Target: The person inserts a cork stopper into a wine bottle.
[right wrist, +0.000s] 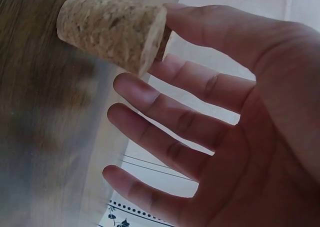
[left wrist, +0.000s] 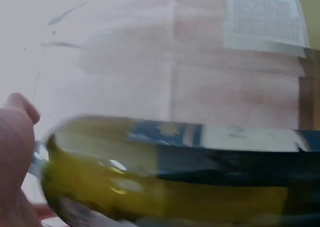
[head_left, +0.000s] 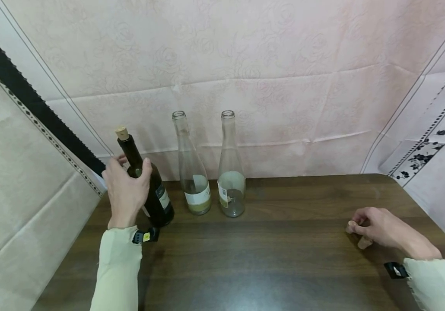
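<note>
In the head view a dark wine bottle (head_left: 156, 190) stands at the left of the table, a cork (head_left: 122, 133) in its mouth. My left hand (head_left: 125, 185) is about its upper part, thumb on one side and fingers on the other. The left wrist view shows a gap between thumb (left wrist: 22, 107) and bottle (left wrist: 150, 172). At the right, my right hand (head_left: 386, 229) pinches a cork (right wrist: 165, 44) between thumb and index finger, its other fingers spread loosely. Another cork (right wrist: 110, 29) is close beside it, hiding most of the pinched one.
Two clear glass bottles stand uncorked near the table's back edge, one (head_left: 197, 185) beside the dark bottle and one (head_left: 232, 190) to its right. Behind the brown table (head_left: 265, 255) hangs a pale patterned cloth (head_left: 269, 86).
</note>
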The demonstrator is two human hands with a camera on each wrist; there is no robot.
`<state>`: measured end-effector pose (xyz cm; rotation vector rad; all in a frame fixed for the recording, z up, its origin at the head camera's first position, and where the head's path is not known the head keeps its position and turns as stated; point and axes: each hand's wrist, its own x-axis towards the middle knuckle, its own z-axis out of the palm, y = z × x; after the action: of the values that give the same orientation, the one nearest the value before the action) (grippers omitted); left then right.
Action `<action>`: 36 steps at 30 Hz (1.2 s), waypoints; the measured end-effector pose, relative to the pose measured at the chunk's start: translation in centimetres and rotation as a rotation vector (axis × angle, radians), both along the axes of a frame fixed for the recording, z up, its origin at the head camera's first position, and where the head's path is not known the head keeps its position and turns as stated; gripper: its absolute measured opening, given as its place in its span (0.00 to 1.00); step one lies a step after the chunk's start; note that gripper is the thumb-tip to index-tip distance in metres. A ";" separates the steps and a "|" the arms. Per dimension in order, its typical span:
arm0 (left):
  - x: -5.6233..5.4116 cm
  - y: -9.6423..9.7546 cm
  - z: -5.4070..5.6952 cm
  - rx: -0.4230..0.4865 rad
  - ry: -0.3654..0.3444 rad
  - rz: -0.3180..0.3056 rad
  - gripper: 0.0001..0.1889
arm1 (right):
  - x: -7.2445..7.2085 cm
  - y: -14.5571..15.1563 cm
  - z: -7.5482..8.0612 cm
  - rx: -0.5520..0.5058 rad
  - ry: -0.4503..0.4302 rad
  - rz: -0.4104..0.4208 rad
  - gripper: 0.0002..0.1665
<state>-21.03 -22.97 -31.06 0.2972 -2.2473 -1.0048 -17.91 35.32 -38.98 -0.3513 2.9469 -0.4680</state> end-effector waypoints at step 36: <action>-2.1 7.0 -0.5 -0.096 -0.080 -0.340 0.52 | 0.2 -1.9 2.0 -0.069 0.280 0.039 0.09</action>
<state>-23.12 -15.98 -31.59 -0.0933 -2.4631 -1.0649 -17.73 33.41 -37.00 -0.5214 3.1905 -0.5589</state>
